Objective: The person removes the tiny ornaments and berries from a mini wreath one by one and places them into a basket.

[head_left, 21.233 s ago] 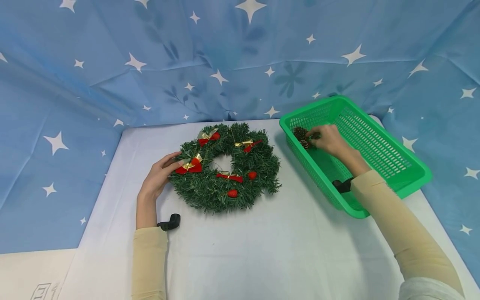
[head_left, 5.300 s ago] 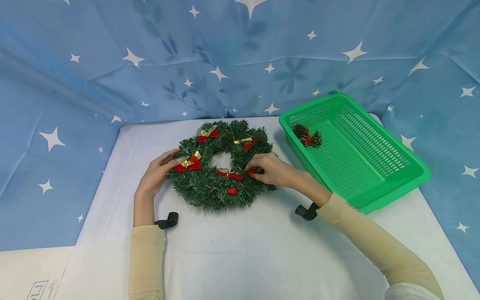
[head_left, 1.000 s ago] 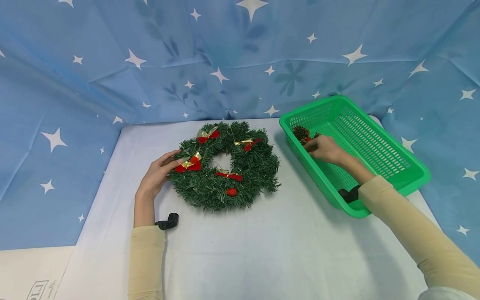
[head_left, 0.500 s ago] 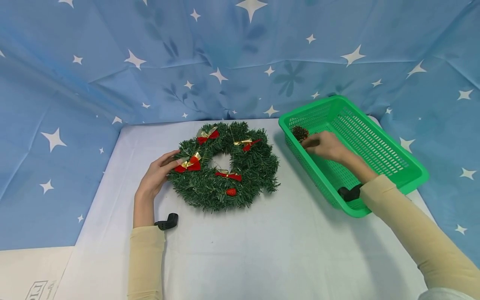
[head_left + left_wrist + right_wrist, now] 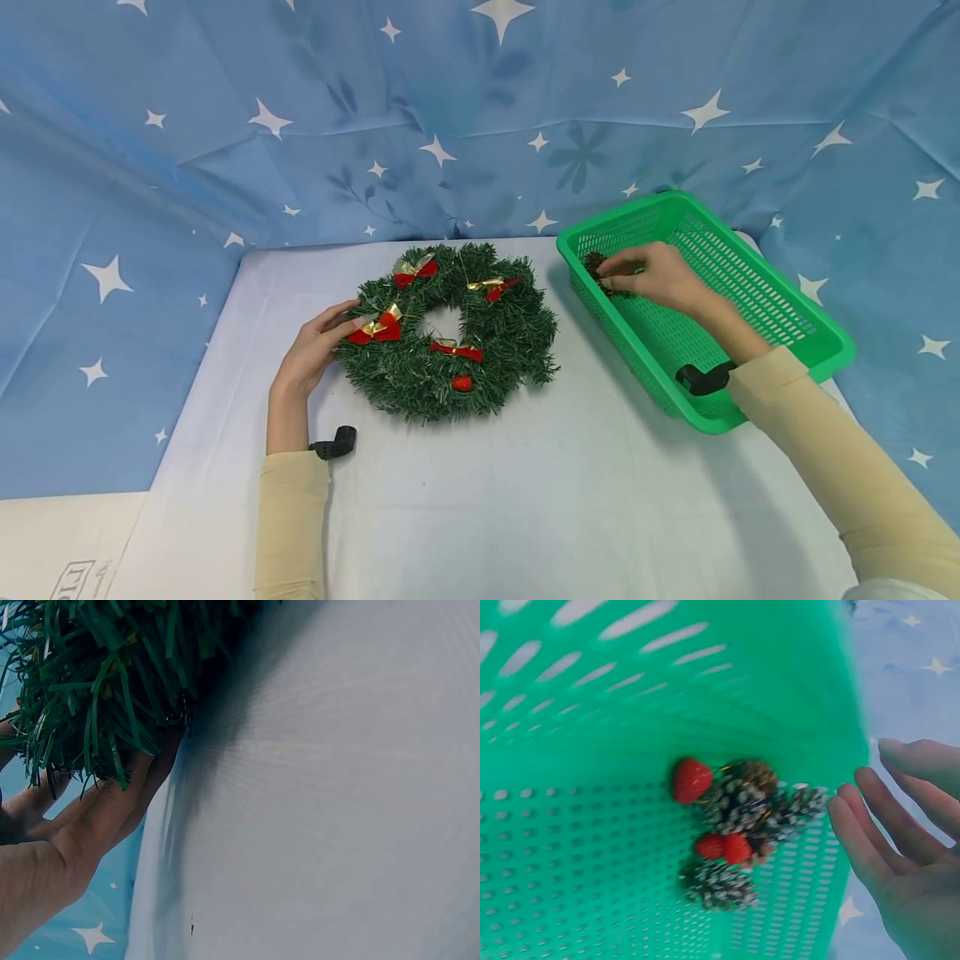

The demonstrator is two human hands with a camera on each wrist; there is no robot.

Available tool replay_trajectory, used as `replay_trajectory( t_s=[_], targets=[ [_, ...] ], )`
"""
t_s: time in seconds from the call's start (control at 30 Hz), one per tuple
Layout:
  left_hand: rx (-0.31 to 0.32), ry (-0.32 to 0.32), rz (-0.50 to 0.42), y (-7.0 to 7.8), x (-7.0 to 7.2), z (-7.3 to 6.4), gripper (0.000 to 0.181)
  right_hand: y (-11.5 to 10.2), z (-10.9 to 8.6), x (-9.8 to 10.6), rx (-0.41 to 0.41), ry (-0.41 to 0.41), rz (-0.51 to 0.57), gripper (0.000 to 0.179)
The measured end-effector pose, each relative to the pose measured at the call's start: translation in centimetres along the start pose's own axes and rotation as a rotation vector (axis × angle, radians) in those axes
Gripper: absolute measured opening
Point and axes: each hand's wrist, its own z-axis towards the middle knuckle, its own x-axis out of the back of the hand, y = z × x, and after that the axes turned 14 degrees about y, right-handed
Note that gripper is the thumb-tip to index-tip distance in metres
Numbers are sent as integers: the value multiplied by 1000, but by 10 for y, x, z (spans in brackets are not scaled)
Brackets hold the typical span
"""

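Observation:
A green wreath [image 5: 517,346] with red-and-gold bows [image 5: 457,352] and a red strawberry ornament [image 5: 462,383] lies on the white table. My left hand [image 5: 313,354] grips its left edge, thumb on top by a bow; in the left wrist view the fingers [image 5: 112,802] reach under the greenery. Over the left end of the green basket [image 5: 712,423] hovers my right hand [image 5: 656,275], fingers parted and holding nothing. Below it are several pinecones [image 5: 720,885] and red strawberry ornaments [image 5: 692,780], mostly hidden by the hand in the head view.
The basket stands on the right of the table, its rim raised above the white cloth [image 5: 487,500]. Behind and at both sides hangs a blue curtain [image 5: 300,167] with white stars. Each wrist carries a black camera [image 5: 336,443].
Seconds ago my right hand pinched a strawberry at the wreath's right side; that one is gone from there. Over the last second this hand rose from the basket's contents. My left hand stayed.

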Motion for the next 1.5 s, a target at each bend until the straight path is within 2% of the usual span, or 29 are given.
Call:
replay_trajectory(
  t_s=[0.23, 0.6, 0.73, 0.97, 1.3, 1.5],
  targets=[
    [-3, 0, -6, 1, 1, -1, 70, -14, -1, 3, 64, 28, 11, 22],
    [-6, 1, -7, -1, 1, 0, 70, -36, -9, -1, 37, -10, 87, 25],
    [-3, -4, -5, -2, 0, 0, 70, -40, -13, -5, 49, -10, 92, 24],
    [-5, -6, 0, -2, 0, 1, 70, -44, -17, -13, 83, -16, 172, 22],
    [-5, -2, 4, 0, -1, 1, 69, -54, -22, -24, 127, -39, 157, 23],
    [-7, 2, 11, 0, 0, 0, 69, -56, -23, -34, 147, -68, 201, 23]
  ],
)
